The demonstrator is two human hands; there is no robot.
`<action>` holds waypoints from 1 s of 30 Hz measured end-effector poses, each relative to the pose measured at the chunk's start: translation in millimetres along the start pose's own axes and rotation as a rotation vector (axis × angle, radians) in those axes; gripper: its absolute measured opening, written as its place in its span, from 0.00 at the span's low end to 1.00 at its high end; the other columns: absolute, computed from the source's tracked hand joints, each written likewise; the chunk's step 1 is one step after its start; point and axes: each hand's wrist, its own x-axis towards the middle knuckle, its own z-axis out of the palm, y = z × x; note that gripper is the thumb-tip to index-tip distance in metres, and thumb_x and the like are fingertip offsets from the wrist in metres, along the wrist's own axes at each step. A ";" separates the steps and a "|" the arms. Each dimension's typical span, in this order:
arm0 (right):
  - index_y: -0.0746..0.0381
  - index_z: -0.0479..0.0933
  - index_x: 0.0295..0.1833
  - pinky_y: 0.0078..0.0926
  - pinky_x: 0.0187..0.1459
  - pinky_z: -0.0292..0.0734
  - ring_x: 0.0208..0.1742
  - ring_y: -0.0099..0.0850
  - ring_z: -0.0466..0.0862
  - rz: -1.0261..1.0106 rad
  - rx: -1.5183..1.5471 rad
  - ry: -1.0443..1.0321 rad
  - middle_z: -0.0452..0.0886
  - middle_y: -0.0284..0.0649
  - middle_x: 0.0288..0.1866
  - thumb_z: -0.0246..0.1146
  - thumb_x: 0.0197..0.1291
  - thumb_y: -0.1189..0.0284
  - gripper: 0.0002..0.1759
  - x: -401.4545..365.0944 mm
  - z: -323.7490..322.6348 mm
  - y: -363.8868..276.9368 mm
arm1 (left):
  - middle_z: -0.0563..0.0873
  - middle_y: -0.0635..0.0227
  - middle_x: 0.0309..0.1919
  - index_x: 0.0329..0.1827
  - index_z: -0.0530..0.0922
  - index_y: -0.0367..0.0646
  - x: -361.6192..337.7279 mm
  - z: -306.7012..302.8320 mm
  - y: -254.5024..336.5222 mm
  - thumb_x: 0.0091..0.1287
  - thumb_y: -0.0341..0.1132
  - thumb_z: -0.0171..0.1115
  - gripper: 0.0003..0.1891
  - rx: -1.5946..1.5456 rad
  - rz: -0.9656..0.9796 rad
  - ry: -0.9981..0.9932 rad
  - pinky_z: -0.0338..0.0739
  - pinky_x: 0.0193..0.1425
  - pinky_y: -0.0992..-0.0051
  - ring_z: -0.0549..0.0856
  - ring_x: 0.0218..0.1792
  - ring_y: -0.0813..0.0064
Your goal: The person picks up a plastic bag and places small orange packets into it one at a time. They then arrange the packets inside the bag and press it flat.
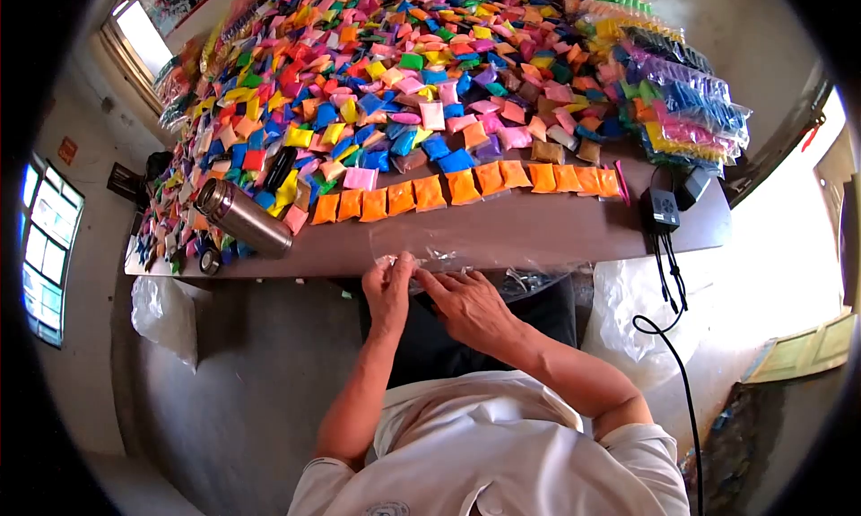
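Observation:
At the table's front edge, my left hand (388, 294) is closed in a pinch on a clear plastic bag (408, 240). My right hand (473, 308) is beside it, fingertips together at the same bag's near edge. The bag is thin and see-through, spread partly on the table and partly over my lap; its exact outline is hard to make out. Just beyond it runs a row of small orange packets (429, 192), laid side by side. A pink stick-like strip (621, 182) lies at the row's right end.
A heap of small colourful packets (386, 86) covers the back and left of the table (341, 249). Stacked bagged packets (686, 104) stand right. A metal flask (244, 216) lies left, near a round lid (210, 261). A black device (662, 210) trails cables over the right edge.

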 end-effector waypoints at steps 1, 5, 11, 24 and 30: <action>0.63 0.73 0.59 0.36 0.56 0.71 0.56 0.42 0.78 0.046 0.018 0.002 0.79 0.45 0.56 0.62 0.54 0.77 0.24 2.2 4.0 2.7 | 0.83 0.72 0.27 0.33 0.81 0.35 4.2 -0.2 1.7 0.70 0.41 0.60 0.16 -0.021 0.038 0.008 0.72 0.36 0.82 0.78 0.31 0.86; 0.64 0.75 0.56 0.36 0.53 0.76 0.55 0.44 0.76 0.151 -0.043 -0.044 0.77 0.46 0.55 0.62 0.55 0.78 0.20 5.5 -22.9 12.0 | 0.83 0.70 0.28 0.33 0.81 0.34 11.7 -6.4 14.3 0.71 0.44 0.59 0.19 0.069 0.084 -0.024 0.73 0.39 0.80 0.79 0.32 0.84; 0.64 0.78 0.46 0.36 0.54 0.75 0.54 0.43 0.75 0.025 -0.109 0.185 0.75 0.45 0.53 0.61 0.54 0.79 0.13 -1.9 -33.0 27.4 | 0.82 0.70 0.26 0.33 0.81 0.33 20.8 1.2 1.6 0.72 0.45 0.57 0.20 0.083 0.101 0.004 0.71 0.38 0.81 0.79 0.31 0.82; 0.62 0.77 0.42 0.41 0.62 0.65 0.60 0.42 0.74 0.223 -0.120 0.013 0.81 0.44 0.52 0.67 0.55 0.69 0.12 5.3 -5.6 39.9 | 0.83 0.72 0.29 0.35 0.82 0.36 47.6 14.9 -30.1 0.68 0.45 0.61 0.18 0.070 -0.021 -0.099 0.72 0.43 0.78 0.79 0.34 0.81; 0.62 0.77 0.44 0.40 0.58 0.71 0.55 0.47 0.78 0.170 0.252 -0.152 0.81 0.46 0.50 0.66 0.51 0.75 0.13 31.9 -4.4 48.3 | 0.83 0.71 0.31 0.34 0.81 0.37 48.0 15.1 -38.3 0.67 0.42 0.61 0.15 -0.003 -0.038 -0.135 0.72 0.46 0.77 0.80 0.36 0.79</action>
